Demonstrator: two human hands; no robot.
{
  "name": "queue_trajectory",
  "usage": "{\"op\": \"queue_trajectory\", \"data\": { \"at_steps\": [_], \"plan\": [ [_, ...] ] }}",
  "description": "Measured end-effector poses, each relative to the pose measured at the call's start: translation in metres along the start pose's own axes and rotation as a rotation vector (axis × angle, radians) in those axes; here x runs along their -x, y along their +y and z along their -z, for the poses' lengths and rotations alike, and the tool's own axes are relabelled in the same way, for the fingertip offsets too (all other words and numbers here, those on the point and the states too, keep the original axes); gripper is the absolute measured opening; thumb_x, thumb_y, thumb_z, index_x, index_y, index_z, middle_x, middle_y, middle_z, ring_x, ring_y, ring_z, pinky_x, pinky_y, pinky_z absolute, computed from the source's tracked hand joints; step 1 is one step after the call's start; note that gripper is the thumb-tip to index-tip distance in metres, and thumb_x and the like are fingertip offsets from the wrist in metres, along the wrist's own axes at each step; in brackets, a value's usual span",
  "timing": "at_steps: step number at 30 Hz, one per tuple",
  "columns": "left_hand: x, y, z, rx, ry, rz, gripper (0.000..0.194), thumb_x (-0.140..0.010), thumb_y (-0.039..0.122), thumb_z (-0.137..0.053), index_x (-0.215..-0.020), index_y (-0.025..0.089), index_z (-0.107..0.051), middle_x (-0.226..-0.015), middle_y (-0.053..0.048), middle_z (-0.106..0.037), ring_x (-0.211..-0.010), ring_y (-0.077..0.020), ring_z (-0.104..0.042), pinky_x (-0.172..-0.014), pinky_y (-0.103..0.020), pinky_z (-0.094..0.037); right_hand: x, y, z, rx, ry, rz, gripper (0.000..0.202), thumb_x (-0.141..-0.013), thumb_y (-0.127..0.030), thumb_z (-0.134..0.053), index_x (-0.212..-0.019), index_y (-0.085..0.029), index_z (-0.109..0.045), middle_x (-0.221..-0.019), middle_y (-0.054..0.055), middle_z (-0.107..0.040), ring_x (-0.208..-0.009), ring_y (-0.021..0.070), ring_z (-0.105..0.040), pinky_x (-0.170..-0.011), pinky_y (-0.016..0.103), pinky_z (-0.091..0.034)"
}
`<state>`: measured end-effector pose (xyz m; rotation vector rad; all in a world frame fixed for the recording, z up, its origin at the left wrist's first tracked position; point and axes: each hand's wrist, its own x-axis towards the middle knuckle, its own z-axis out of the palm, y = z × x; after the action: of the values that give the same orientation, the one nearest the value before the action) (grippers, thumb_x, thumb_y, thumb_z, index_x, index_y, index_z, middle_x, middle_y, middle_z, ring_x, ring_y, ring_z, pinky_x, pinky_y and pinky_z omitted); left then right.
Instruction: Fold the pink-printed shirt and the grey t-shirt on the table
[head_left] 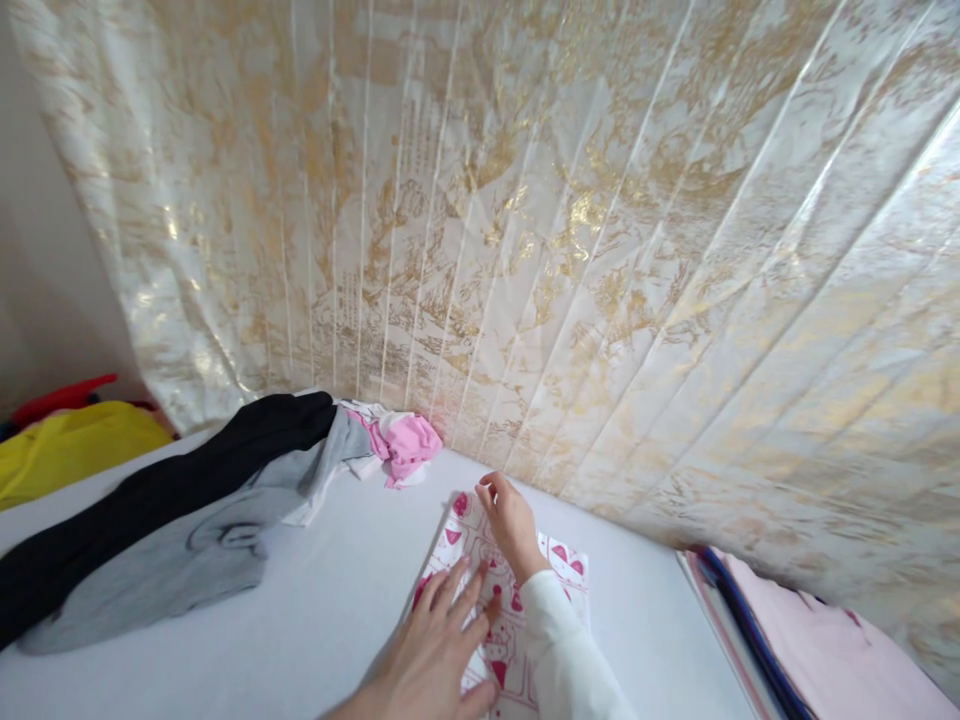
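Observation:
A folded white cloth with a pink-red print point(501, 672) lies flat on the white sheet, low in the middle of the head view. My left hand point(442, 635) rests on its near left part, fingers spread and palm down. Over the far edge of the same cloth is my right hand point(511, 525), coming from a white sleeve. Its fingers are curled together near the far left corner. Whether a bit of cloth is between those fingertips cannot be made out. Both hands and the sleeve hide parts of the print.
A black garment point(247, 440), a grey garment point(202, 550) and a crumpled pink cloth point(411, 445) lie to the left. Beyond them is yellow fabric point(82, 445). At right sits a folded stack with pink cloth on top point(825, 630). A gold-patterned curtain point(525, 250) hangs behind.

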<state>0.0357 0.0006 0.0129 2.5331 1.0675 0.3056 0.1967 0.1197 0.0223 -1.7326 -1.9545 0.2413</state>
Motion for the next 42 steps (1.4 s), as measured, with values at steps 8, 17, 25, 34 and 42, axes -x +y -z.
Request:
{"op": "queue_trajectory", "data": {
  "at_steps": [8, 17, 25, 34, 42],
  "plan": [
    [0.0, -0.003, -0.01, -0.045, 0.062, 0.0, 0.068, -0.084, 0.042, -0.063, -0.145, 0.019, -0.043, -0.157, -0.011, -0.02, -0.145, -0.0338, -0.019, -0.116, -0.052, -0.021, 0.007, 0.0, -0.003, 0.034, -0.02, 0.046, 0.012, -0.076, -0.017, -0.068, -0.088, -0.022, -0.069, -0.089, 0.005, -0.071, -0.089, 0.0211, -0.063, -0.079, 0.028, -0.042],
    [0.003, -0.021, 0.004, -0.033, 0.228, 0.175, 0.061, -0.084, 0.028, -0.06, -0.142, 0.021, -0.043, -0.153, -0.012, -0.034, -0.139, -0.0324, -0.034, -0.109, -0.049, -0.032, 0.102, 0.043, 0.058, -0.039, 0.244, -0.122, 0.028, -0.09, -0.037, -0.044, -0.11, -0.02, -0.054, -0.097, 0.009, -0.064, -0.082, 0.0216, -0.063, -0.075, 0.034, -0.05],
    [0.007, -0.022, 0.047, 0.035, -0.001, 0.477, 0.029, -0.094, 0.023, -0.045, -0.122, 0.016, -0.045, -0.09, -0.005, -0.067, -0.085, -0.0218, -0.066, -0.07, -0.027, -0.044, 0.238, 0.052, 0.06, -0.315, 0.06, -0.453, 0.039, -0.082, -0.057, -0.051, -0.103, -0.024, -0.053, -0.065, -0.005, -0.059, -0.053, 0.0151, -0.055, -0.058, 0.027, -0.043],
    [0.017, -0.011, 0.044, 0.068, 0.015, 0.42, 0.031, -0.092, 0.016, -0.039, -0.123, 0.021, -0.04, -0.084, 0.001, -0.066, -0.078, -0.0167, -0.067, -0.065, -0.022, -0.041, 0.229, 0.027, 0.064, -0.933, 0.117, -0.558, 0.05, -0.071, -0.057, -0.068, -0.104, -0.022, -0.057, -0.068, -0.001, -0.064, -0.062, 0.0174, -0.06, -0.06, 0.027, -0.044],
    [0.036, -0.006, 0.038, 0.088, 0.052, 0.416, 0.019, -0.098, 0.017, -0.029, -0.106, 0.023, -0.045, -0.091, 0.0, -0.069, -0.067, -0.0142, -0.067, -0.06, -0.021, -0.042, 0.236, 0.033, 0.083, -0.836, -0.035, -0.393, 0.03, -0.078, -0.045, -0.061, -0.1, -0.024, -0.06, -0.096, 0.006, -0.069, -0.086, 0.0233, -0.064, -0.076, 0.033, -0.049]
  ]
}}
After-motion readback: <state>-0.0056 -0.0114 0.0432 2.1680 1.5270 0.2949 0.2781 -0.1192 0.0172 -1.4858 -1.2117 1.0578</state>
